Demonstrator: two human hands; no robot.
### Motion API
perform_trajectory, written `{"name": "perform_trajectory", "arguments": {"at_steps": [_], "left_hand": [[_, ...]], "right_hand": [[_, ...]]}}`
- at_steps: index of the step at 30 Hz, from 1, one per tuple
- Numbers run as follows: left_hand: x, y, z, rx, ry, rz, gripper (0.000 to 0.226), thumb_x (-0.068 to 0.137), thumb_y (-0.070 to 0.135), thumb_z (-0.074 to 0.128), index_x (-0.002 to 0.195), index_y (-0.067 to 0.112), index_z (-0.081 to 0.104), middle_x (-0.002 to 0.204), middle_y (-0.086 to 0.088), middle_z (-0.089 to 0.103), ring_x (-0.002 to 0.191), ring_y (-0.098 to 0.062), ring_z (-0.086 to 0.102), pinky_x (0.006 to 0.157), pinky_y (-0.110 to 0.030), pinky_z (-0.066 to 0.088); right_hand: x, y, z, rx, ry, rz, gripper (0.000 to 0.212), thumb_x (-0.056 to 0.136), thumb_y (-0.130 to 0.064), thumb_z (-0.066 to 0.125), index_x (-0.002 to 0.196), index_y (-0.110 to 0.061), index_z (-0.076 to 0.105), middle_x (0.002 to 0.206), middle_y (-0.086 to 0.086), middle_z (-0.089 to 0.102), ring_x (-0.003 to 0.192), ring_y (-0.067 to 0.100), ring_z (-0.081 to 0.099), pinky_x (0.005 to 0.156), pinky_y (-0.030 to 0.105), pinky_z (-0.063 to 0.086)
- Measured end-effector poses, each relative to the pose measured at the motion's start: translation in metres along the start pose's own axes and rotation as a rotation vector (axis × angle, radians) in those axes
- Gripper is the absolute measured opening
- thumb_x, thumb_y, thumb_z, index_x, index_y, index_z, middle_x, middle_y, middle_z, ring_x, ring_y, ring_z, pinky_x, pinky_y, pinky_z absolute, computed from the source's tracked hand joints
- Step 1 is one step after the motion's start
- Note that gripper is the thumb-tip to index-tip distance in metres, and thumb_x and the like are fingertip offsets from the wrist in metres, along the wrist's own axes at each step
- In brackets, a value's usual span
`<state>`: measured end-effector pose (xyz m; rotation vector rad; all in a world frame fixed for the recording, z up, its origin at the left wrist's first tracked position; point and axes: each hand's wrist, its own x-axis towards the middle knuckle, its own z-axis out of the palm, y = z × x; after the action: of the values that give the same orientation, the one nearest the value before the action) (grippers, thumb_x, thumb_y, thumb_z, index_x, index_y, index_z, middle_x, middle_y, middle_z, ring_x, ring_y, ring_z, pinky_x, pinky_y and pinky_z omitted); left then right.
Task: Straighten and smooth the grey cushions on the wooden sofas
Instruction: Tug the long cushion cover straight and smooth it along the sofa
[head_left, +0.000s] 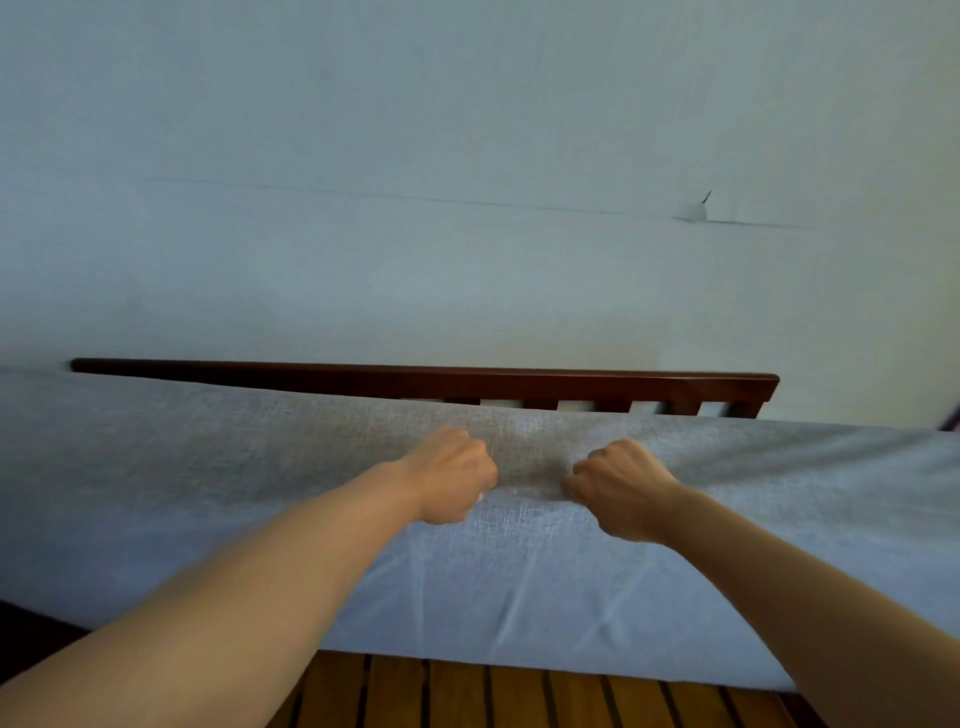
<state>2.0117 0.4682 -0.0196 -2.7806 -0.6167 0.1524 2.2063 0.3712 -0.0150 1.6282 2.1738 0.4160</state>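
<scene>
Now both fists, left hand and right hand, grip a fold of the grey woven fabric cushion, lifted over the brown wooden slatted seat, before the dark wooden backrest.

— What are the hands doing?

— Both are closed into fists on the grey cushion. The left hand and the right hand sit close together near its upper edge, each gripping a bunch of cloth, with a short taut strip of fabric between them.

— How does the cushion lie?

— It stands tilted, its lower edge resting on the wooden seat slats of the sofa. Creases fan downward below the fists.

— And behind it?

— The dark wooden back rail shows above the cushion's upper edge, its short uprights visible toward the right end. Beyond is a pale wall with a thin crack across it.
</scene>
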Motion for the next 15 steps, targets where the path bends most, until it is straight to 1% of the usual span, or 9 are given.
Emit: {"name": "perform_trajectory", "arguments": {"at_steps": [2, 4, 6, 7, 8, 9, 11, 13, 15], "left_hand": [[0.012, -0.007, 0.008, -0.078, 0.048, -0.102, 0.014, 0.096, 0.011, 0.047, 0.088, 0.011, 0.059, 0.079, -0.001, 0.055, 0.074, -0.017, 0.05, 0.054, -0.025, 0.025], [0.019, -0.013, 0.023, -0.174, 0.113, -0.223, 0.016, 0.096, 0.013, 0.048, 0.11, 0.015, 0.055, 0.106, -0.002, 0.054, 0.1, -0.019, 0.049, 0.068, -0.027, 0.03], [0.023, -0.023, 0.044, -0.242, 0.108, -0.364, 0.037, 0.096, 0.023, 0.049, 0.131, 0.02, 0.037, 0.136, -0.005, 0.036, 0.127, -0.024, 0.035, 0.095, -0.038, 0.034], [0.022, -0.029, 0.053, -0.236, 0.065, -0.409, 0.051, 0.097, 0.03, 0.048, 0.142, 0.023, 0.025, 0.15, -0.007, 0.02, 0.14, -0.027, 0.02, 0.108, -0.048, 0.023], [0.024, -0.036, 0.062, -0.225, 0.021, -0.43, 0.063, 0.098, 0.036, 0.045, 0.15, 0.026, 0.011, 0.158, -0.005, 0.002, 0.146, -0.026, 0.003, 0.113, -0.055, 0.009], [0.029, -0.044, 0.07, -0.216, 0.003, -0.442, 0.07, 0.098, 0.041, 0.042, 0.152, 0.029, -0.001, 0.159, -0.002, -0.008, 0.146, -0.024, -0.006, 0.113, -0.057, 0.0], [0.047, -0.06, 0.081, -0.205, 0.044, -0.459, 0.083, 0.092, 0.052, 0.048, 0.151, 0.031, -0.007, 0.16, -0.002, 0.0, 0.146, -0.025, 0.001, 0.11, -0.062, -0.001], [0.069, -0.072, 0.082, -0.206, 0.039, -0.484, 0.099, 0.076, 0.063, 0.063, 0.149, 0.031, 0.005, 0.153, -0.005, 0.028, 0.139, -0.03, 0.026, 0.106, -0.068, 0.009], [0.093, -0.085, 0.088, -0.158, 0.059, -0.499, 0.101, 0.075, 0.069, 0.059, 0.15, 0.031, 0.004, 0.152, -0.004, 0.024, 0.138, -0.028, 0.024, 0.106, -0.067, 0.005]], "right_hand": [[0.015, 0.006, 0.013, 0.053, 0.116, 0.113, 0.021, 0.089, -0.005, 0.048, 0.101, -0.018, 0.059, 0.089, 0.0, 0.059, 0.074, 0.016, 0.05, 0.06, 0.029, 0.034], [0.028, 0.006, 0.031, 0.165, 0.273, 0.312, 0.036, 0.073, -0.004, 0.068, 0.105, -0.019, 0.063, 0.096, 0.001, 0.062, 0.077, 0.018, 0.057, 0.06, 0.03, 0.044], [0.045, 0.005, 0.056, 0.273, 0.293, 0.511, 0.046, 0.078, -0.014, 0.068, 0.122, -0.017, 0.056, 0.119, 0.005, 0.059, 0.101, 0.024, 0.06, 0.082, 0.037, 0.051], [0.051, 0.002, 0.067, 0.283, 0.283, 0.564, 0.05, 0.084, -0.026, 0.062, 0.131, -0.014, 0.049, 0.131, 0.009, 0.053, 0.117, 0.028, 0.054, 0.098, 0.042, 0.043], [0.059, 0.001, 0.079, 0.29, 0.281, 0.574, 0.062, 0.085, -0.043, 0.055, 0.136, -0.011, 0.043, 0.137, 0.014, 0.048, 0.126, 0.033, 0.045, 0.108, 0.047, 0.032], [0.069, 0.003, 0.087, 0.294, 0.253, 0.567, 0.075, 0.081, -0.058, 0.048, 0.139, -0.01, 0.039, 0.137, 0.017, 0.046, 0.128, 0.036, 0.04, 0.11, 0.05, 0.023], [0.094, 0.016, 0.098, 0.288, 0.225, 0.584, 0.097, 0.066, -0.075, 0.051, 0.139, -0.013, 0.038, 0.13, 0.019, 0.049, 0.123, 0.038, 0.039, 0.105, 0.054, 0.017], [0.116, 0.03, 0.1, 0.322, 0.251, 0.58, 0.114, 0.046, -0.078, 0.069, 0.136, -0.015, 0.041, 0.122, 0.019, 0.052, 0.116, 0.039, 0.04, 0.101, 0.057, 0.02], [0.138, 0.046, 0.107, 0.329, 0.278, 0.574, 0.123, 0.034, -0.079, 0.073, 0.136, -0.016, 0.043, 0.12, 0.019, 0.053, 0.115, 0.038, 0.04, 0.1, 0.057, 0.02]]}}
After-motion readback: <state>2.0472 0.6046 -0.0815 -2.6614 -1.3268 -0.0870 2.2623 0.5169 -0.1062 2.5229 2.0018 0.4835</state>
